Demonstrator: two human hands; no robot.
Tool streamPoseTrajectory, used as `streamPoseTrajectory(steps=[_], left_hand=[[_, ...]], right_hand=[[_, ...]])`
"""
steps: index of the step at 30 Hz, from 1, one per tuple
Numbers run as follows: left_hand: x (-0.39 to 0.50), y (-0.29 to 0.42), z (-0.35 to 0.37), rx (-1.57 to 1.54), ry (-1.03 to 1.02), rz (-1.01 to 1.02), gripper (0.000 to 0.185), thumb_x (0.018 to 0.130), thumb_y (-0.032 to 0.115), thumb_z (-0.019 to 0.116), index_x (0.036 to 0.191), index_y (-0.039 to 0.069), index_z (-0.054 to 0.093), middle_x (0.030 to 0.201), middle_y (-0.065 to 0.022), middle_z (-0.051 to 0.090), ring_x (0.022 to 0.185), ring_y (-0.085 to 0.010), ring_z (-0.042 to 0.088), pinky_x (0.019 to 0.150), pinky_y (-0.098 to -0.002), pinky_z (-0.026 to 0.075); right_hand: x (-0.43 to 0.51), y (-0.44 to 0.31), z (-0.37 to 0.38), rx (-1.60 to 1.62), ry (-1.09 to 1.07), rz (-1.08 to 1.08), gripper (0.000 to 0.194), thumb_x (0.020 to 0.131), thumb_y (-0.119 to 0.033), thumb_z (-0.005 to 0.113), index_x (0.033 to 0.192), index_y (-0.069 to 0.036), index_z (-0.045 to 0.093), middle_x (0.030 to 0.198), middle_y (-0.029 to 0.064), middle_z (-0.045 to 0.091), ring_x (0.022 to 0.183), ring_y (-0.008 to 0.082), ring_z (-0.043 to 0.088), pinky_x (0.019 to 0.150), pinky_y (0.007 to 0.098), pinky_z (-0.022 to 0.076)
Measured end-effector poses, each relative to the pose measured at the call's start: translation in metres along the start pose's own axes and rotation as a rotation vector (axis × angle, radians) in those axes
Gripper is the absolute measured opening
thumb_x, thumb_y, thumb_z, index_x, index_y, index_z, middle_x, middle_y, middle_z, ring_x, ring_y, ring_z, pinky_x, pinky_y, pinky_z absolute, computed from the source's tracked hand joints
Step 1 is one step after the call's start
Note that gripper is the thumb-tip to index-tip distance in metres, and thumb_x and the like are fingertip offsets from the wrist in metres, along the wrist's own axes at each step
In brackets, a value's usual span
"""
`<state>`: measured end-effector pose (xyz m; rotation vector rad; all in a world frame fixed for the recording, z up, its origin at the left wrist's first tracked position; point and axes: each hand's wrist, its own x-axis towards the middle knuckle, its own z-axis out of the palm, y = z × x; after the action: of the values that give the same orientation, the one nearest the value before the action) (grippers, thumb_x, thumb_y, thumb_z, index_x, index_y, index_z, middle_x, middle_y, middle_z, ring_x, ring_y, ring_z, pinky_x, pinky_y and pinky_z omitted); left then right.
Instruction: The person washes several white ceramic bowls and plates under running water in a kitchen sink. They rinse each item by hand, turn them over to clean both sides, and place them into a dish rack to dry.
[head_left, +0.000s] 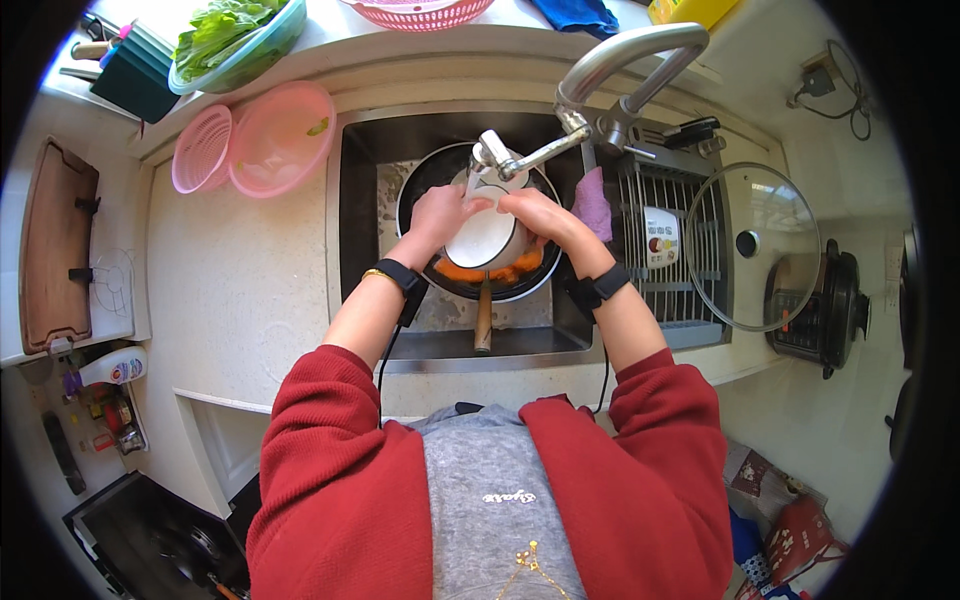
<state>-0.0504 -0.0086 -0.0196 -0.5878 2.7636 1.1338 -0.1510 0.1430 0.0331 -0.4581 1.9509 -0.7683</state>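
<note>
A white bowl with a dark rim (480, 238) is tilted between my hands under the faucet spout (491, 150). Water runs from the spout beside my left hand (439, 217), which grips the bowl's far left rim. On the far right side, my right hand (536, 214) holds the same bowl; some of its fingers are hidden behind it. Below is a large dark pan with a pale rim (405, 187), standing in the sink (375, 341). Something orange (517, 268) lies in the pan, partly covered. A wooden handle (484, 319) points towards me over the pan's near rim.
Left of the sink are a pink basin (281, 142) and a pink strainer basket (202, 150). To the right are a pink cloth (592, 206), a drying rack (660, 300), a glass lid (757, 292) and a black electric cooker (832, 315). Leafy greens (225, 34) fill a bowl behind.
</note>
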Motion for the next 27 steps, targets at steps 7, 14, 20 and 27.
streamPoseTrajectory(steps=[7, 14, 20, 27], left_hand=[[-0.005, -0.007, -0.001, -0.190, -0.124, 0.069, 0.032, 0.072, 0.024, 0.065, 0.098, 0.005, 0.064, 0.086, -0.0176, 0.065, 0.083, -0.0300, 0.063, 0.072, -0.0348, 0.049], [-0.001, -0.010, 0.003, -0.134, -0.138, -0.012, 0.038, 0.070, 0.035, 0.068, 0.094, 0.005, 0.066, 0.086, -0.0188, 0.064, 0.080, -0.0315, 0.062, 0.068, -0.0389, 0.049], [-0.002, -0.003, 0.001, 0.088, 0.091, 0.151, 0.027, 0.073, 0.035, 0.062, 0.091, 0.016, 0.067, 0.085, -0.0128, 0.065, 0.080, -0.0322, 0.062, 0.067, -0.0397, 0.049], [0.001, -0.002, -0.003, 0.049, -0.141, -0.060, 0.032, 0.071, 0.038, 0.064, 0.090, 0.013, 0.067, 0.083, -0.0141, 0.065, 0.079, -0.0324, 0.062, 0.067, -0.0393, 0.049]], right_hand=[[0.006, -0.002, 0.007, -0.035, 0.040, -0.025, 0.039, 0.074, -0.035, 0.047, 0.085, 0.001, 0.057, 0.064, 0.0091, 0.054, 0.054, 0.0193, 0.052, 0.043, 0.0329, 0.0392], [0.009, -0.001, 0.005, 0.018, 0.037, -0.019, 0.039, 0.073, -0.033, 0.047, 0.087, 0.002, 0.058, 0.069, 0.0105, 0.057, 0.060, 0.0208, 0.054, 0.053, 0.0331, 0.0413], [0.015, 0.002, 0.008, -0.210, -0.017, -0.088, 0.041, 0.072, -0.035, 0.046, 0.092, -0.002, 0.060, 0.089, 0.0185, 0.063, 0.083, 0.0323, 0.058, 0.073, 0.0351, 0.0440], [0.016, 0.003, 0.002, -0.138, -0.014, -0.093, 0.042, 0.071, -0.036, 0.046, 0.092, -0.002, 0.060, 0.088, 0.0179, 0.063, 0.082, 0.0337, 0.058, 0.072, 0.0376, 0.0446]])
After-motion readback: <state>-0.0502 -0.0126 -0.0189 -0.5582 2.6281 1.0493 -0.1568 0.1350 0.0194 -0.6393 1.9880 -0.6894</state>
